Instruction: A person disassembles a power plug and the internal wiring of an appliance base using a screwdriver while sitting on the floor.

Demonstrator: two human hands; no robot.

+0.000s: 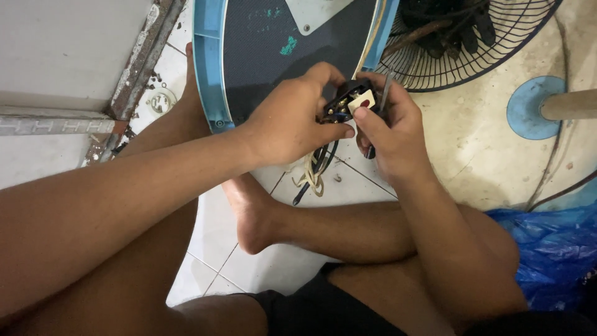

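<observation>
Both hands, left hand [292,118] and right hand [388,134], pinch one black switch block [348,102] (wires [314,174] dangling).

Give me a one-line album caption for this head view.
Seated on tile, both hands hold a small black switch block beside a wire fan guard.

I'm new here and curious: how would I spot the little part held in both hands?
Find the big round blue-rimmed fan base lying on the tiled floor. Just at its lower edge, the left hand and right hand meet around a small black switch block, the only piece with a cream rocker button and brass contacts.
</observation>
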